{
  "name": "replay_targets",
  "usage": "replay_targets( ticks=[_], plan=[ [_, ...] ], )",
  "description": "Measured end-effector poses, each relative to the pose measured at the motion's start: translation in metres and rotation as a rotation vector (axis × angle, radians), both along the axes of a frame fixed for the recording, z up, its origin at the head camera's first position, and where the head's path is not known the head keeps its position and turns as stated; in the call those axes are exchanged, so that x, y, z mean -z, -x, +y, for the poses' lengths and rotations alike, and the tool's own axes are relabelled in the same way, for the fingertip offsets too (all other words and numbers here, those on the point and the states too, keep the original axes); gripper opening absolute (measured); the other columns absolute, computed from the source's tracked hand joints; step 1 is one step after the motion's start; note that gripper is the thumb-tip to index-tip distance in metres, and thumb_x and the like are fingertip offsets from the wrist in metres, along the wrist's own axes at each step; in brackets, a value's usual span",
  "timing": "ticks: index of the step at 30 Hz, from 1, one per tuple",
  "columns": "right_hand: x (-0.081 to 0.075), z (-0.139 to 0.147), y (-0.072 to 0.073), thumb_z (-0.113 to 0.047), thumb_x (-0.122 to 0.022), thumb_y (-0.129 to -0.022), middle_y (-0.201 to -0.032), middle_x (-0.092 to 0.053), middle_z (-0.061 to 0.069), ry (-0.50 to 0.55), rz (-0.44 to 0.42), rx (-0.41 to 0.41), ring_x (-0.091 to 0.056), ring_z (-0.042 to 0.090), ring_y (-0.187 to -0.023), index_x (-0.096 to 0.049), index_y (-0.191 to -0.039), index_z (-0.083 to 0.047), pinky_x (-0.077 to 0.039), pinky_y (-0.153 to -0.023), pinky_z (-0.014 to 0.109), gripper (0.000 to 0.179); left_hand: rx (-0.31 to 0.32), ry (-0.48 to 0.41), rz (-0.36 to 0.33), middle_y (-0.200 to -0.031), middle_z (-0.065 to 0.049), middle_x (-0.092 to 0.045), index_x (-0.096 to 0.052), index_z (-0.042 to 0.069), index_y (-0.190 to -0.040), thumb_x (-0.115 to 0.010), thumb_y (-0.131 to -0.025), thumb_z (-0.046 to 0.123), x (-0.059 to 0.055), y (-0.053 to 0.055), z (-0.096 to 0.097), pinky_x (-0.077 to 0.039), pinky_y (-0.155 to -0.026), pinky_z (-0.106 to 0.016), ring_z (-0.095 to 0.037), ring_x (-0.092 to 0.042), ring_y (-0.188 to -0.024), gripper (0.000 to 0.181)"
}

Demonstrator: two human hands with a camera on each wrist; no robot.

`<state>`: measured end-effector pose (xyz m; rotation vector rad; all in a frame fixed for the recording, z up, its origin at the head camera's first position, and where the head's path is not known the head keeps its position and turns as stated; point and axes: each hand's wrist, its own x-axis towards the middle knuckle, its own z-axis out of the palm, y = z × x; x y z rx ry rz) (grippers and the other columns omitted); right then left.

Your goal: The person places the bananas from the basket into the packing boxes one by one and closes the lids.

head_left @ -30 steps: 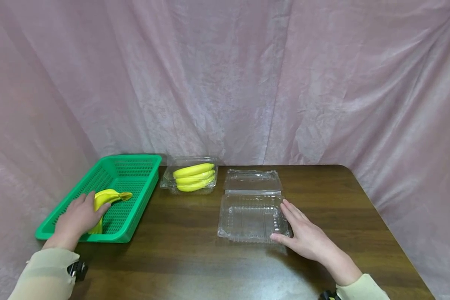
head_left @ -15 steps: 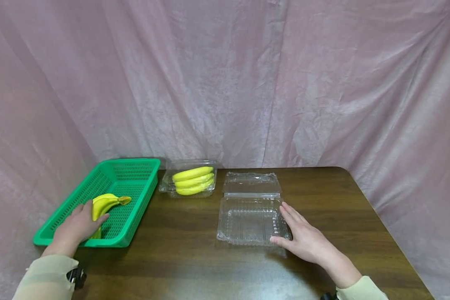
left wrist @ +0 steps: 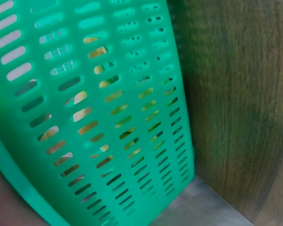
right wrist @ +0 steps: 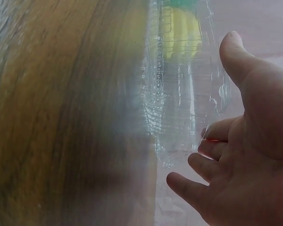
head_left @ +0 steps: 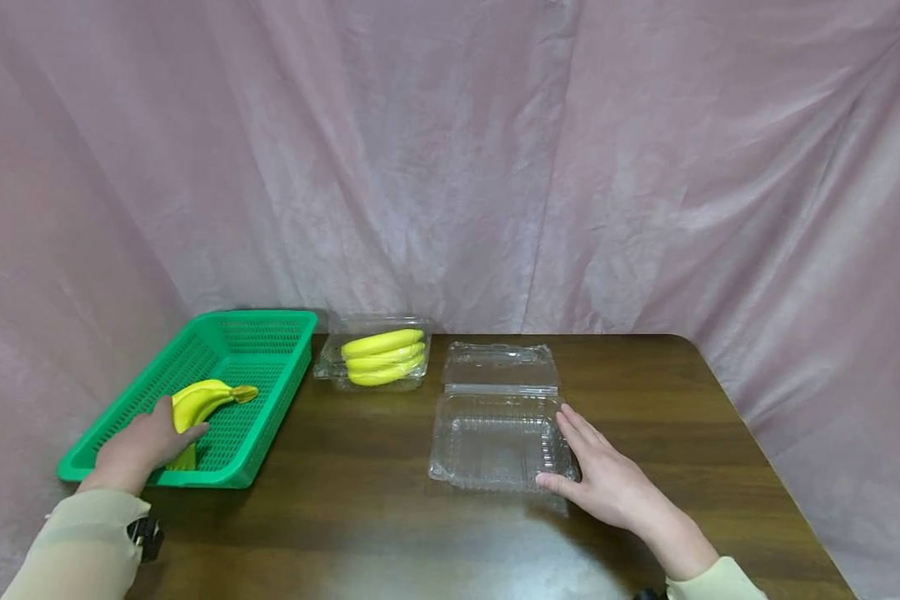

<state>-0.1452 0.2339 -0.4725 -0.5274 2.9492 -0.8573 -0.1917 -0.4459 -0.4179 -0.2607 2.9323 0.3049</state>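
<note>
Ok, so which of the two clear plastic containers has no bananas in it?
The open container beside the right hand, with its lid folded back. The other container, next to the green basket, has bananas inside.

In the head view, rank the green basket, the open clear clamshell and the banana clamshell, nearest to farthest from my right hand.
1. Open clear clamshell, immediately left of the right hand.
2. Banana clamshell, farther left and back.
3. Green basket, far left.
</note>
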Motion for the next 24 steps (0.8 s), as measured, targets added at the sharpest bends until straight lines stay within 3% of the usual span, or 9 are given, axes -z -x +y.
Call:
replay_targets(
  ticks=[5, 11, 19, 24],
  plan=[
    [-0.0004, -0.0019, 0.0016, -0.061, -0.074, -0.101, -0.183, -0.021, 0.012, -0.008, -0.002, -0.003, -0.029, 0.043, -0.163, -0.028, -0.174, -0.002, -0.04, -0.118, 0.07, 0.105, -0.042, -0.001, -0.048, -0.129, -0.054, -0.047, -0.01, -0.024, -0.158, -0.059, -0.106, 0.067, 0.0027, 0.0034, -0.0058, -0.053, -0.072, -0.062, -0.06, -0.063, -0.101, 0.116],
    [-0.004, -0.0019, 0.005, -0.062, -0.074, -0.101, -0.183, -0.021, 0.011, -0.016, 0.013, -0.006, -0.031, 0.042, -0.163, -0.029, -0.174, -0.003, -0.043, -0.116, 0.068, 0.104, -0.041, 0.013, -0.035, -0.134, -0.054, -0.047, -0.01, -0.021, -0.161, -0.066, -0.103, 0.064, 0.0053, 0.0052, -0.0097, -0.053, -0.07, -0.066, -0.067, -0.06, -0.109, 0.117],
    [-0.0024, 0.0019, 0.0036, -0.062, -0.075, -0.101, -0.184, -0.019, 0.009, -0.015, -0.01, 0.012, -0.029, 0.041, -0.164, -0.027, -0.175, -0.004, -0.042, -0.117, 0.068, 0.105, 0.068, 0.013, -0.012, -0.148, -0.055, -0.037, -0.012, -0.016, -0.165, -0.066, -0.106, 0.057, 0.0019, 0.0099, -0.0029, -0.051, -0.081, -0.075, -0.073, -0.044, -0.13, 0.108],
    [-0.0005, 0.0026, 0.0024, -0.062, -0.075, -0.101, -0.183, -0.02, 0.01, -0.012, -0.001, 0.014, -0.031, 0.041, -0.163, -0.028, -0.174, -0.003, -0.043, -0.116, 0.069, 0.105, 0.093, -0.002, -0.052, -0.148, -0.055, -0.037, -0.006, -0.017, -0.165, -0.061, -0.11, 0.053, 0.0051, 0.0112, -0.001, -0.051, -0.082, -0.072, -0.074, -0.048, -0.127, 0.104]
  ],
)
